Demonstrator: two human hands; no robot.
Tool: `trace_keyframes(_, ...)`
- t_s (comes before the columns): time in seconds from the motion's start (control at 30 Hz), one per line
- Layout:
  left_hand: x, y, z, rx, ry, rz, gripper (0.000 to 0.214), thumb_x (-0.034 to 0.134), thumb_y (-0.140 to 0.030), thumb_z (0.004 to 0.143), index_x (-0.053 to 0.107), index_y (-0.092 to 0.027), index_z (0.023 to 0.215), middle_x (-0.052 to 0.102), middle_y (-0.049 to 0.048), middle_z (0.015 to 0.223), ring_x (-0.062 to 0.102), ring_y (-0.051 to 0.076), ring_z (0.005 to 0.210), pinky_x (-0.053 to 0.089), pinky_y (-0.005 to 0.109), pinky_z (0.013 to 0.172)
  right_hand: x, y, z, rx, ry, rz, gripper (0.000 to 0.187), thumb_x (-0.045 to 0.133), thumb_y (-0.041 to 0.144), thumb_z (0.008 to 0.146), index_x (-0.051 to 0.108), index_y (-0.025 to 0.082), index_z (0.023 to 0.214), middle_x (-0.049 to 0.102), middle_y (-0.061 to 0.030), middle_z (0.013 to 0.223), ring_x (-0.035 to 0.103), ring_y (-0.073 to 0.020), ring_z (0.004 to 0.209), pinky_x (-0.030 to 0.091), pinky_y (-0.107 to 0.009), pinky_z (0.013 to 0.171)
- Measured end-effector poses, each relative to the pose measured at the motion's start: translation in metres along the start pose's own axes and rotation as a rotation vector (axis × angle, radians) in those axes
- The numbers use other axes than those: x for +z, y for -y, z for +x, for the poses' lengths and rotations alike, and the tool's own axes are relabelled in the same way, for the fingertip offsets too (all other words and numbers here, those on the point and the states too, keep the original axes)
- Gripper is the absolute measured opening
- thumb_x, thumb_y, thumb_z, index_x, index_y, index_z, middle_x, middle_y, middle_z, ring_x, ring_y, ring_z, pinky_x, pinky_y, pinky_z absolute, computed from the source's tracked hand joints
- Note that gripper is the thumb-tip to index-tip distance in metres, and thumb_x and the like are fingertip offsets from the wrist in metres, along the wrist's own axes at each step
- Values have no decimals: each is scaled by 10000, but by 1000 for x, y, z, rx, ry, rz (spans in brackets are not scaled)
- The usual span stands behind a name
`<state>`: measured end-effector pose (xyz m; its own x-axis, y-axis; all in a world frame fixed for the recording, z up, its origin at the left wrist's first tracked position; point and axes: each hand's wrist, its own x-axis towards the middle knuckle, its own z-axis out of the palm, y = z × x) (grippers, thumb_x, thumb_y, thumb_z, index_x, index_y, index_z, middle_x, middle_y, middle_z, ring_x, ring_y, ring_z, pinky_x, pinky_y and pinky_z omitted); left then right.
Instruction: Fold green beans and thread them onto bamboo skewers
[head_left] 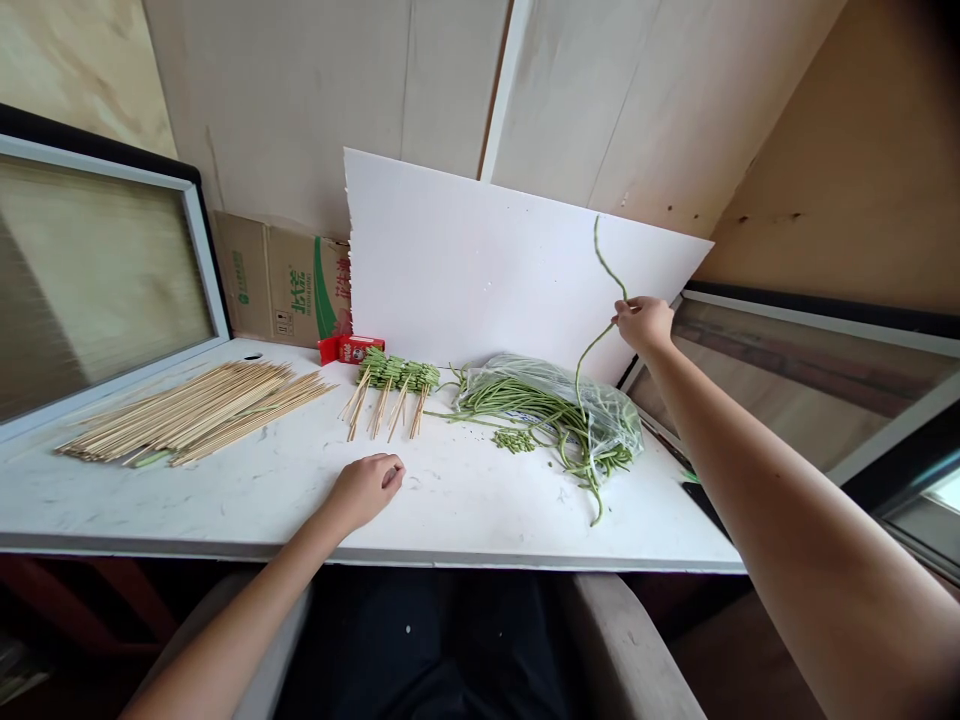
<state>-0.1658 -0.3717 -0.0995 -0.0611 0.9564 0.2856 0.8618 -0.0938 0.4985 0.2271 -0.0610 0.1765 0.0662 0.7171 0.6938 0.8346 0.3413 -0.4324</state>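
My right hand (646, 322) is raised above the right side of the table, pinching a long green bean (587, 350). One end of the bean sticks up past my fingers and the rest hangs toward a clear plastic bag (619, 415). Many more long beans (517, 397) spill from that bag. My left hand (369, 488) rests on the white table top with its fingers curled closed, and nothing shows in it. Beyond it lie finished-looking bundles of folded beans on skewers (397, 375), their bare stick ends pointing toward me.
A large pile of thin wooden skewers (195, 405) covers the table's left side. Small bean pieces (514, 439) lie before the bag. At the back stand a cardboard box (270, 285), a small red box (360, 348) and a leaning white board (472, 260). Framed glass panels flank the table.
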Motion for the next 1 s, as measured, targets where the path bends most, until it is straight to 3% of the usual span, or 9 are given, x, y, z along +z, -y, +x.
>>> trace_keyframes(0.1,0,0,0,2,0,2,222,491,-291,983,667,-226,864,706,30,841,602,189,713,361,295,672,-10,17,7,44,-60,91,248,606,266,1006,771,83,1034,788,-147,889,733,-219,861,560,-371,900)
trace_keyframes(0.27,3,4,0,17,-15,1,220,503,-287,985,683,-220,879,714,34,859,616,184,727,376,291,682,-22,50,7,-61,-71,223,290,566,304,1040,760,94,1090,799,-140,956,740,-174,816,575,-328,845)
trace_keyframes(0.37,4,7,0,32,-53,-42,223,509,-291,993,696,-218,896,724,42,879,632,186,745,409,294,704,-22,73,-6,-137,-49,335,232,596,264,1015,768,113,1051,800,-117,916,739,-186,779,594,-336,782)
trace_keyframes(0.5,-4,1,2,55,-204,-110,223,510,-308,1022,708,-212,986,737,57,928,661,197,795,461,307,756,-13,103,-40,-183,96,393,210,576,196,995,767,108,1003,781,-86,834,729,-179,765,576,-311,769)
trace_keyframes(0.67,-44,-42,-5,154,-418,-178,226,528,-326,1049,689,-209,1156,716,75,1026,653,187,810,524,318,782,5,129,-100,-393,247,279,269,496,101,979,753,139,909,775,-75,865,698,-188,830,522,-301,839)
trace_keyframes(0.73,-65,-69,-10,253,-497,-185,267,549,-325,1053,649,-224,1278,690,98,1113,662,217,960,546,358,911,13,136,-128,-506,316,264,300,462,61,965,744,152,915,764,-86,896,681,-208,879,508,-309,845)
trace_keyframes(0.8,-83,-92,-16,341,-581,-187,443,607,-341,1036,542,-261,1467,633,130,1284,628,264,1172,514,439,1071,19,142,-157,-642,366,255,343,429,22,948,742,159,977,738,-101,909,648,-236,915,498,-323,817)
trace_keyframes(0.9,-97,-116,-23,407,-581,-244,671,646,-372,1027,357,-314,1629,519,153,1475,526,302,1381,453,498,1185,27,151,-198,-787,420,263,334,438,22,973,728,179,1029,718,-107,935,596,-254,957,481,-333,789)
trace_keyframes(1.0,-99,-126,-29,503,-522,-283,482,546,-400,1071,493,-338,1546,524,139,1480,509,303,1417,456,500,1188,32,161,-229,-863,456,258,292,466,25,988,709,186,1004,692,-94,898,556,-246,926,462,-329,769)
